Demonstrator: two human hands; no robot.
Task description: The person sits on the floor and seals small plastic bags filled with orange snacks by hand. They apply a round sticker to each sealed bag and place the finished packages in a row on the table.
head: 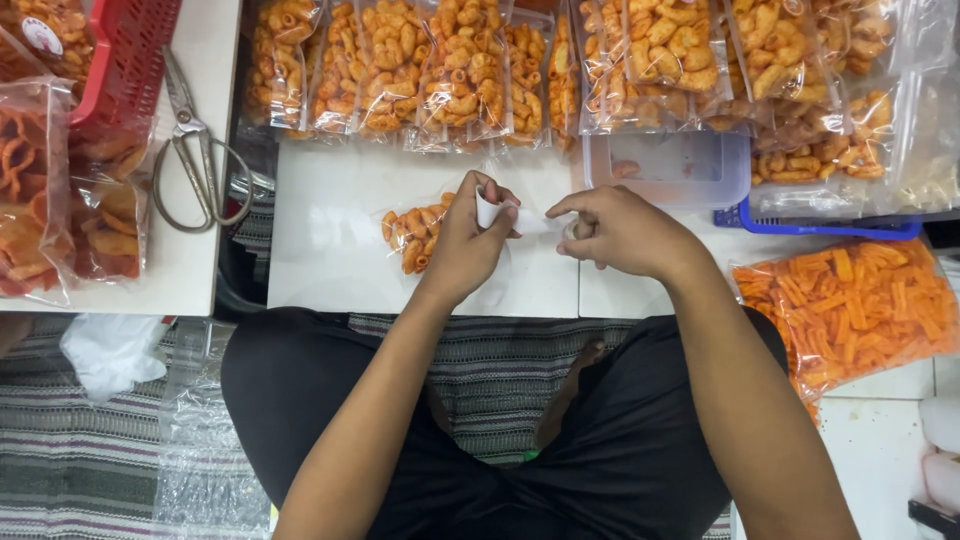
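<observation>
The left hand grips a small white roll and the right hand pinches its free strip, both held just above the snack bag lying on the white worktop near its middle. To do the step well, keep the strip taut and level. Hold the roll firmly so it does not twist.
</observation>
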